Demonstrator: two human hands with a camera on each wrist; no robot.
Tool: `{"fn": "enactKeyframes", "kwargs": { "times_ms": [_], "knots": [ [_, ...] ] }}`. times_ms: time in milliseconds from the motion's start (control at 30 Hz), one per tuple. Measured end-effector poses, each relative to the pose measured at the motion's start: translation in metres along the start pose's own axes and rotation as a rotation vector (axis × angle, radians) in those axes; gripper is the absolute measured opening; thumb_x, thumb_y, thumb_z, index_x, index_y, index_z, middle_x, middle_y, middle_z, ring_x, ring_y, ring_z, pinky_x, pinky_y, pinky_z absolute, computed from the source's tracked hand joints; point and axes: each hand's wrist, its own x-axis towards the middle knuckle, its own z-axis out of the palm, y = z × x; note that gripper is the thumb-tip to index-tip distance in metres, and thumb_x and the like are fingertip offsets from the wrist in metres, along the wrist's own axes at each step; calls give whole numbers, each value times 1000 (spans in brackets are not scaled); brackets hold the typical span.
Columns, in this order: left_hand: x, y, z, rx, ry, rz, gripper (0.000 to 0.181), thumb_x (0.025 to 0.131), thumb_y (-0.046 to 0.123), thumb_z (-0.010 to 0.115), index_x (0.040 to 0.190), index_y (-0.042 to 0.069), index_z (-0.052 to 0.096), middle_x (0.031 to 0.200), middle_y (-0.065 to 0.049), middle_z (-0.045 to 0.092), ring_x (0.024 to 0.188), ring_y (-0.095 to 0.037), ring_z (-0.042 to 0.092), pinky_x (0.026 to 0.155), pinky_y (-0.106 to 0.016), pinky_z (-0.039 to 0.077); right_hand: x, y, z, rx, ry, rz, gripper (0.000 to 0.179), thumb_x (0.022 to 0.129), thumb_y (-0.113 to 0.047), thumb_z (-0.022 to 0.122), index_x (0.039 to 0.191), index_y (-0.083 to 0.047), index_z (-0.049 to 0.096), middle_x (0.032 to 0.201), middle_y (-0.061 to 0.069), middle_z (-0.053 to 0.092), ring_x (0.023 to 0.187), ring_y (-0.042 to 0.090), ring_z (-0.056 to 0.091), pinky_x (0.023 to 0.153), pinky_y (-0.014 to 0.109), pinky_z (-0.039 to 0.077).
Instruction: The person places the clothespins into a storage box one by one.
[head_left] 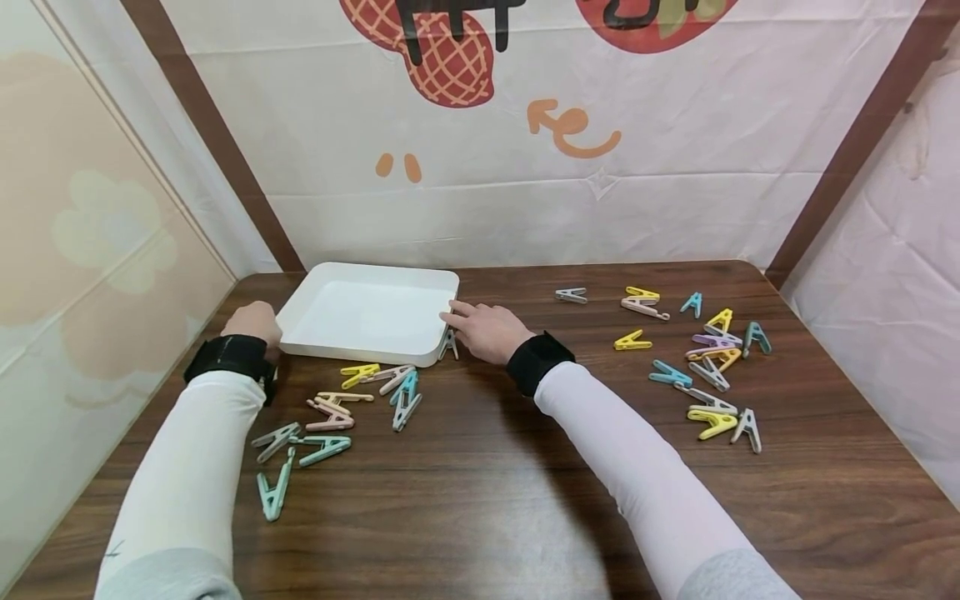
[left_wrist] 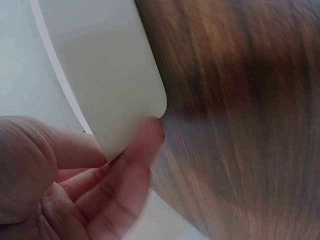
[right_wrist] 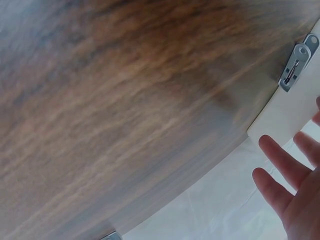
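A shallow white tray (head_left: 360, 312) lies at the back left of the table. At its left side my left hand (head_left: 253, 323) grips the edge; in the left wrist view the thumb is by the rim and the fingers (left_wrist: 147, 142) curl at the lower edge near a corner. My right hand (head_left: 491, 331) reaches the tray's right side with fingers spread and fairly straight, fingertips at the wall. A grey clothespin (head_left: 448, 343) stands against that wall below the right fingers; the right wrist view shows this clothespin (right_wrist: 296, 64) close up.
Several clothespins in yellow, pink, blue, grey and green, such as a green clothespin (head_left: 275, 486), lie in front of the tray. A larger scatter, including a yellow clothespin (head_left: 633, 340), covers the table's right side. A printed cloth (head_left: 600, 217) hangs behind the table.
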Motion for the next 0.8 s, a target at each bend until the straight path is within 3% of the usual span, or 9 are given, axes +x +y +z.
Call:
{"fn": "enactKeyframes", "kwargs": {
  "times_ms": [267, 567, 800],
  "knots": [
    [16, 3, 10, -10, 90, 29, 15, 76, -7, 52, 78, -20, 59, 82, -34, 63, 80, -50, 62, 72, -50, 52, -8, 2, -2, -20, 57, -39, 43, 102, -30, 52, 142, -16, 50, 144, 11, 45, 119, 23, 55, 95, 35, 44],
    [42, 7, 24, -12, 79, 65, 13, 77, -9, 53, 78, -17, 62, 75, -29, 64, 68, -42, 64, 64, -45, 52, -25, 12, -3, -58, 174, -95, 27, 100, -30, 55, 121, -16, 66, 115, 9, 58, 86, 18, 60, 72, 31, 48],
    [45, 22, 31, -59, 39, 62, 16, 83, -8, 48, 82, -14, 63, 61, -15, 61, 49, -24, 59, 46, -30, 45, -39, 24, -3, -59, 246, -157, 17, 100, -26, 56, 98, -16, 70, 92, 5, 56, 71, 15, 55, 64, 30, 44]
  ]
}}
